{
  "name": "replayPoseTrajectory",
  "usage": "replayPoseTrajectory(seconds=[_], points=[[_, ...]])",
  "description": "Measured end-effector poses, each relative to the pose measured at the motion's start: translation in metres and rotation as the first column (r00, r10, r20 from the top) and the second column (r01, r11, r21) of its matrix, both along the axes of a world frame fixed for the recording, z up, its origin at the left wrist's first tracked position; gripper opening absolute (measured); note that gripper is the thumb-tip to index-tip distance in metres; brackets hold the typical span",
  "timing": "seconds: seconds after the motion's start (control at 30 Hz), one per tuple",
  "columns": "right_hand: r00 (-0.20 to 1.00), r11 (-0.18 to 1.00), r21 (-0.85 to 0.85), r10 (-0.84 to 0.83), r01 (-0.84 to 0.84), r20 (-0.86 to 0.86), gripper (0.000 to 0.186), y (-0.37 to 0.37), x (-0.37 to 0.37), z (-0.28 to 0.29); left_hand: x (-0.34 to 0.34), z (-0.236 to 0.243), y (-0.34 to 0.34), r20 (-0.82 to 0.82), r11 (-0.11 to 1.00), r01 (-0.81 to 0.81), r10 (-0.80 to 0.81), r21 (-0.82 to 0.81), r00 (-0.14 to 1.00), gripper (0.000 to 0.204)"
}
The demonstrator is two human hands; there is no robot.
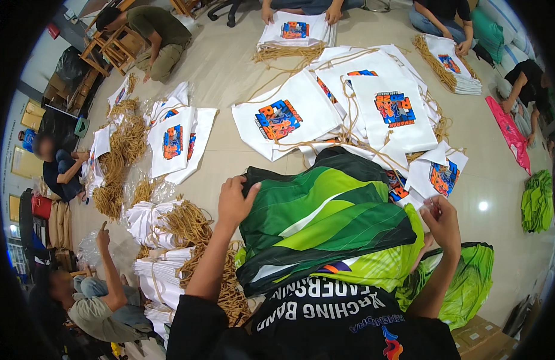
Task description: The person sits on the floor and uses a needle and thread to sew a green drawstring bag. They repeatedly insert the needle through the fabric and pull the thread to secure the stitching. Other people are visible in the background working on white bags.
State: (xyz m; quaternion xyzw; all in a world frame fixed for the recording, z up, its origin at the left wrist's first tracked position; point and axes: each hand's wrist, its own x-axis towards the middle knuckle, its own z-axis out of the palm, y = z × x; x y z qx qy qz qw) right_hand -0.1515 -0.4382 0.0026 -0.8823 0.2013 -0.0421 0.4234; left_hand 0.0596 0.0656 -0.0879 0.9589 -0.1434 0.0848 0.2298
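Note:
A folded garment in green, lime, white and black (313,222) lies across my lap, over my black printed shirt (325,318). My left hand (241,195) has its fingers closed on the upper left corner of this garment. My right hand (436,216) is raised at the garment's right side, fingers curled toward the thumb; what sits between the fingertips is too small to make out. A bright green garment or fabric (451,282) lies beneath my right forearm. Just beyond my lap is a loose pile of white printed drawstring bags (391,108) with tan cords.
Bundled white bags (163,276) and cords (118,162) lie left. People (109,306), (64,168), (157,42), (301,12), (445,24), (523,96) sit or crouch around me. A pink item (508,144) and green stack (535,198) lie right; cardboard boxes (481,336) at lower right.

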Motion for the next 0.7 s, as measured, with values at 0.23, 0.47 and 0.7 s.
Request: replayPoseTrajectory(seconds=[0.23,0.47,0.7], points=[[0.88,0.88,0.016,0.474,-0.475,0.033,0.026,0.081,0.111,0.065,0.013,-0.021,-0.002,-0.08,0.987,-0.082,0.071,-0.138,0.994,0.014],[0.727,0.759,0.076,0.583,-0.647,0.364,0.022,0.184,0.16,0.005,-0.077,0.045,-0.036,-0.21,0.718,-0.019,-0.178,-0.696,0.961,0.009],[0.694,0.505,0.547,0.687,-0.668,0.214,0.03,0.226,0.157,-0.021,-0.105,0.072,-0.02,-0.061,0.82,0.271,-0.347,-0.504,0.936,0.019]])
